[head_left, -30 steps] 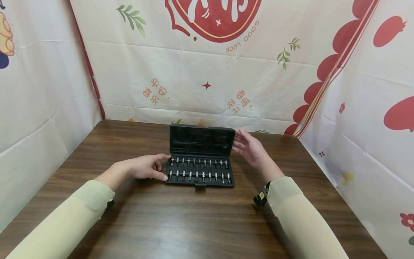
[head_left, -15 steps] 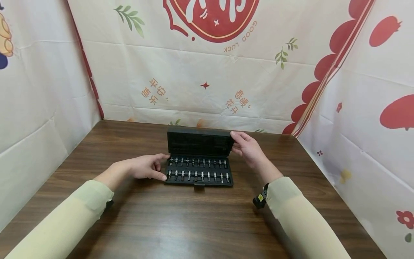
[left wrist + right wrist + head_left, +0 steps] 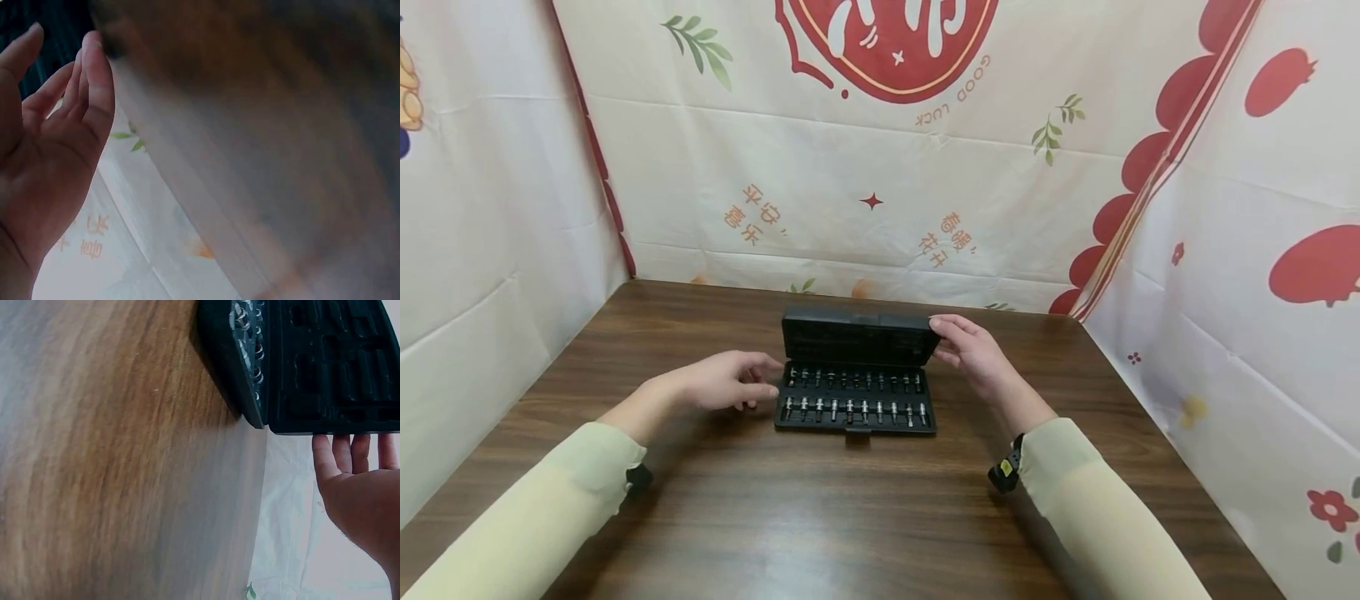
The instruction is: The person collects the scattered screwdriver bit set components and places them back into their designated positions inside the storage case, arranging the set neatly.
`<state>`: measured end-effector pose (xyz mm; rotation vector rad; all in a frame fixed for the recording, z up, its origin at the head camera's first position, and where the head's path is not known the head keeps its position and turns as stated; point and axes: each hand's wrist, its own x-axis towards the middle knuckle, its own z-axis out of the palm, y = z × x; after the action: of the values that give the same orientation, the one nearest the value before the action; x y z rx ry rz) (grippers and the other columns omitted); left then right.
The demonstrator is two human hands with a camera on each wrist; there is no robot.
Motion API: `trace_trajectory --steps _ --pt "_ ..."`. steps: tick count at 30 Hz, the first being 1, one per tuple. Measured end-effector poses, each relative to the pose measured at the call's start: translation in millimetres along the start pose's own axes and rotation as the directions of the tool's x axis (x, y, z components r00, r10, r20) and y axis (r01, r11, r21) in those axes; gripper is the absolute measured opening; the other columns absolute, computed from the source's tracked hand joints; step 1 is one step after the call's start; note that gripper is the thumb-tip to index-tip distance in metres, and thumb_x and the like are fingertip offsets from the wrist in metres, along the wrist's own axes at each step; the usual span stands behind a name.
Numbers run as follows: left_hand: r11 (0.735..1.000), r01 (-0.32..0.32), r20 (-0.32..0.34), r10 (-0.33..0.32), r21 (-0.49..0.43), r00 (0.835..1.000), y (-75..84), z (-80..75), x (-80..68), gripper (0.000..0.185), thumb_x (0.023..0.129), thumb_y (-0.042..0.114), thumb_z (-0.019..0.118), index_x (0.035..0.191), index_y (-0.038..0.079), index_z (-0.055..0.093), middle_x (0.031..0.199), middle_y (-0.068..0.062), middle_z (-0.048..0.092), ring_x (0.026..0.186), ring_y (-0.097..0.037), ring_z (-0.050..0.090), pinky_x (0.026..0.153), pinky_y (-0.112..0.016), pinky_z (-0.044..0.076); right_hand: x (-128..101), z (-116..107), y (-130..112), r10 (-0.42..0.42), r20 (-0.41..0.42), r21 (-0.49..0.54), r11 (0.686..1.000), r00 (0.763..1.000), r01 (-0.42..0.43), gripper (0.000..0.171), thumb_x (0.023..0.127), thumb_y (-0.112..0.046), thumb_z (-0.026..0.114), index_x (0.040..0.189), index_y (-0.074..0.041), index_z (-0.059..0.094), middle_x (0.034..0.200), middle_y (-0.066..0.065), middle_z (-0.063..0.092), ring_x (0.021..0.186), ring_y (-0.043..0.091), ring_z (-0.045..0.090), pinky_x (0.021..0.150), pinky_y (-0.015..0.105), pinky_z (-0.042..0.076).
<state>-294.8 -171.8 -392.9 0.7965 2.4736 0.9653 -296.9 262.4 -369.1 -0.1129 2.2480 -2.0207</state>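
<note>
A black tool case (image 3: 853, 421) lies open on the wooden table (image 3: 850, 517). Two rows of small metal bits (image 3: 850, 408) stand in its base. The lid (image 3: 857, 337) leans forward over the base, partly lowered. My right hand (image 3: 962, 346) touches the lid's upper right corner. In the right wrist view its straight fingers (image 3: 350, 456) lie against the edge of the lid (image 3: 331, 369). My left hand (image 3: 737, 383) hovers with relaxed fingers right at the base's left edge. The left wrist view shows the palm of that left hand (image 3: 50, 144) open and holding nothing.
Printed cloth walls (image 3: 865, 183) enclose the table at the back and on both sides. Bare wood lies between the case and the table's near edge. Pale green sleeves (image 3: 1097, 500) cover both forearms.
The right hand reached the lid's right corner and tipped the lid forward and lower over the bits. The left hand drew slightly left from the base's front left corner.
</note>
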Motion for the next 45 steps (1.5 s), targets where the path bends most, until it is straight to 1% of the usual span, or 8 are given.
trace_trajectory --steps 3,8,14,19,25,33,40,45 --pt "1.000 -0.005 -0.117 0.008 0.026 0.993 0.1 -9.0 -1.6 0.055 0.112 0.032 0.065 0.157 0.001 0.055 0.124 -0.015 0.074 0.097 -0.022 0.074 0.083 -0.039 0.064 -2.1 0.5 1.0 -0.012 0.014 -0.008 1.000 1.000 0.012 0.047 0.114 -0.038 0.060 0.146 -0.003 0.060 0.131 -0.002 0.064 0.129 0.016 0.062 0.128 0.054 0.040" --pt "0.997 0.000 -0.292 0.023 0.080 0.956 8.0 -22.1 0.1 0.053 0.116 0.037 0.056 0.159 0.008 0.054 0.149 -0.018 0.066 0.130 -0.035 0.067 0.108 -0.056 0.056 -3.8 -1.2 4.5 -0.029 0.033 -0.001 1.000 0.999 0.029 0.040 0.115 -0.034 0.060 0.142 -0.005 0.062 0.128 -0.004 0.065 0.124 0.012 0.064 0.127 0.052 0.041" --pt "0.999 -0.027 -0.348 0.039 0.037 0.937 20.6 -27.1 5.8 0.058 0.118 0.046 0.047 0.165 0.013 0.048 0.165 -0.017 0.053 0.149 -0.040 0.054 0.119 -0.063 0.046 -7.1 -3.0 7.0 -0.032 0.051 -0.011 0.999 0.998 0.033 0.039 0.114 -0.032 0.061 0.143 -0.005 0.062 0.131 -0.001 0.065 0.122 0.013 0.066 0.128 0.052 0.040" --pt "0.999 -0.048 -0.348 0.052 0.021 0.936 27.7 -25.6 9.0 0.060 0.118 0.052 0.043 0.166 0.016 0.048 0.166 -0.016 0.053 0.152 -0.039 0.052 0.121 -0.063 0.044 -13.7 -5.3 7.1 -0.034 0.071 -0.057 0.998 0.997 0.038 0.044 0.114 -0.032 0.063 0.147 -0.003 0.060 0.146 0.003 0.057 0.128 0.018 0.064 0.128 0.053 0.040" --pt "0.996 -0.087 -0.305 0.084 0.004 0.949 31.0 -19.0 9.9 0.054 0.117 0.049 0.047 0.165 0.024 0.052 0.167 -0.011 0.054 0.152 -0.036 0.053 0.120 -0.062 0.045 -20.2 -7.5 5.1 -0.058 0.117 -0.133 0.988 0.991 0.073 0.047 0.113 -0.032 0.063 0.151 -0.005 0.061 0.162 0.009 0.051 0.138 0.016 0.062 0.127 0.052 0.041" --pt "0.991 -0.123 -0.277 0.131 0.043 0.952 30.8 -12.4 8.5 0.045 0.117 0.044 0.050 0.158 0.028 0.061 0.161 -0.005 0.061 0.147 -0.032 0.059 0.118 -0.059 0.049 -24.3 -9.6 5.8 -0.055 0.155 -0.228 0.970 0.986 0.090 0.045 0.112 -0.036 0.066 0.152 -0.016 0.067 0.164 0.006 0.055 0.150 0.027 0.052 0.127 0.053 0.041" --pt "0.988 -0.146 -0.246 0.155 0.055 0.957 29.4 -9.9 3.6 0.039 0.116 0.042 0.055 0.151 0.031 0.068 0.154 -0.001 0.067 0.131 -0.024 0.068 0.107 -0.053 0.053 -30.4 -13.1 8.2 -0.068 0.193 -0.305 0.944 0.979 0.125 0.042 0.110 -0.034 0.069 0.148 -0.017 0.071 0.158 0.007 0.060 0.141 0.027 0.057 0.125 0.058 0.041" --pt "0.979 -0.185 -0.209 0.198 0.080 0.958 26.6 -6.8 1.1 0.037 0.114 0.036 0.060 0.149 0.029 0.070 0.155 -0.001 0.066 0.134 -0.026 0.065 0.105 -0.050 0.053 -35.5 -14.2 10.4 -0.088 0.226 -0.340 0.926 0.970 0.163 0.039 0.108 -0.029 0.071 0.146 -0.020 0.073 0.157 0.003 0.063 0.141 0.026 0.055 0.117 0.043 0.046"
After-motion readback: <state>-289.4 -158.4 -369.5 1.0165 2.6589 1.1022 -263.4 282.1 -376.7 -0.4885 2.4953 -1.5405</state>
